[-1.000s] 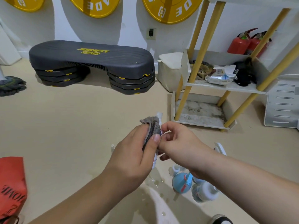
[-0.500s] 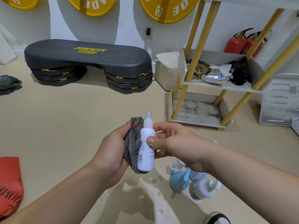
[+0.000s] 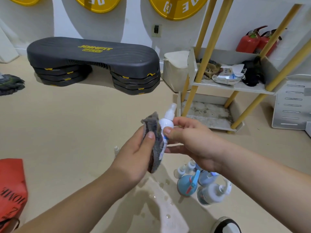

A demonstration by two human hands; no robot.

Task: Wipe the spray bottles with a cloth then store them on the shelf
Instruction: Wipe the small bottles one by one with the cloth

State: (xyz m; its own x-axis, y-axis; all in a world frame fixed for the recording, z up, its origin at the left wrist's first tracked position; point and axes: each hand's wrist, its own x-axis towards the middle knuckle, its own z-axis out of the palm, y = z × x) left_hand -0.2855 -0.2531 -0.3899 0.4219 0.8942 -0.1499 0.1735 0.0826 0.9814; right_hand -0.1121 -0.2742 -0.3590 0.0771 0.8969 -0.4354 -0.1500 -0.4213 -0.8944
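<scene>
Above the floor [image 3: 67, 140], a smooth white plastic bottle [image 3: 165, 125] is pinched by the right hand [image 3: 193, 142]; a fuzzy grey cloth [image 3: 154, 142] is gripped against it by the left hand [image 3: 134, 155]. "JOINFIT" is printed on the ribbed step [image 3: 94, 56].

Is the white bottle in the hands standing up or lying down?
Nearly upright, leaning slightly: the white bottle points nozzle-up, right hand pinching it, left hand holding the cloth against it.

Likely a gym, aerobic step platform [image 3: 94, 63], yellow weight plates [image 3: 176, 7]
</scene>
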